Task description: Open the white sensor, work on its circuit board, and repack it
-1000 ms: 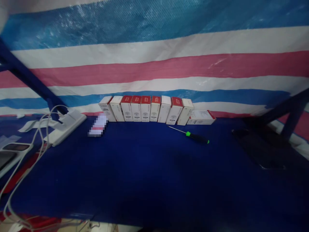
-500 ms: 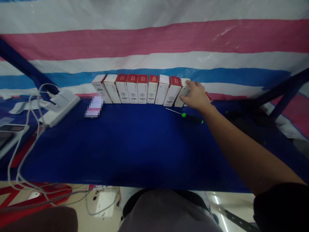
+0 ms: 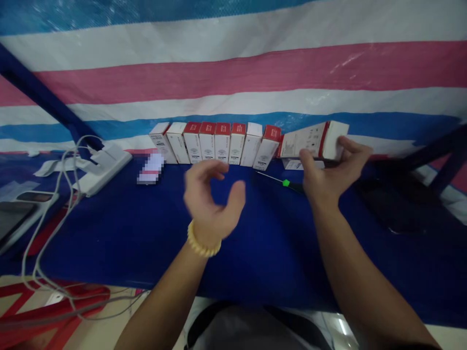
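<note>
The smooth dark-blue desk [image 3: 270,253] meets its near edge at six o'clock, beneath both forearms [image 3: 352,265]. Toward one o'clock, the right hand's [image 3: 328,177] grip clamps a tilted white-and-red cardboard box [image 3: 304,141] above a flat-lying white box [image 3: 294,165]. Near centre, the left hand [image 3: 213,199] curls, thumb and fingertips apart. A black-and-green screwdriver [image 3: 286,183] lies toward one o'clock; upright cardboard boxes [image 3: 215,143] line twelve.

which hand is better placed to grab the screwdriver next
Probably the left hand: it looks empty and open, left of the screwdriver. The right hand is nearer but grips a tilted box.
</note>
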`<state>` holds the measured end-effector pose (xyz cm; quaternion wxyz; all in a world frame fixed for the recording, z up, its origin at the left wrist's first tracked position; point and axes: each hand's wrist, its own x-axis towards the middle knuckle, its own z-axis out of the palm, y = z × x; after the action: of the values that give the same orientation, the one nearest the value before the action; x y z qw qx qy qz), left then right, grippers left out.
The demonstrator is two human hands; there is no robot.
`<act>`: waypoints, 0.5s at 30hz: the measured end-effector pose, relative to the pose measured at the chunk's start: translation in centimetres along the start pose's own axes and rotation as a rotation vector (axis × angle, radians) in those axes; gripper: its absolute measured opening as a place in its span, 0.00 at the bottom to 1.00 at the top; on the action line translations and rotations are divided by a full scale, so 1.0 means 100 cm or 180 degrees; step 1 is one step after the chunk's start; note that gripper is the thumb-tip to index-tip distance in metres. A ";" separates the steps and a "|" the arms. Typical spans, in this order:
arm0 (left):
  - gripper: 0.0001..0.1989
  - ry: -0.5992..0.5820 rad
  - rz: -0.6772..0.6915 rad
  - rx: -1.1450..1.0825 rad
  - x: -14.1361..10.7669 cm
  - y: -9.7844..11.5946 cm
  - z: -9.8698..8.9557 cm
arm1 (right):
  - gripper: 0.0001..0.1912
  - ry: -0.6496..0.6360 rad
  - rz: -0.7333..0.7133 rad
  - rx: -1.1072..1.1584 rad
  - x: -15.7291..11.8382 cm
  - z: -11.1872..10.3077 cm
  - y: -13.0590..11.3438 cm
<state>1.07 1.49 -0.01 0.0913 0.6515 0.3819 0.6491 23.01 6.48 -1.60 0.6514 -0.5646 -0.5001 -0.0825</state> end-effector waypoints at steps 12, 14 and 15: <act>0.28 -0.0824 0.0215 0.0998 -0.023 -0.066 0.020 | 0.29 0.0745 -0.0894 0.0331 -0.007 -0.026 0.011; 0.36 -0.0895 0.0330 0.0955 -0.023 -0.065 0.019 | 0.28 0.0610 -0.0552 0.0907 -0.014 -0.026 -0.002; 0.41 -0.0944 0.0430 0.0914 -0.023 -0.063 0.018 | 0.26 0.0445 -0.0301 0.1170 -0.021 -0.024 -0.008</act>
<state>0.57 5.14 -5.91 0.0091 0.7703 0.4084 0.4897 22.76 3.25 -2.32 0.7720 -0.4050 -0.4862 -0.0593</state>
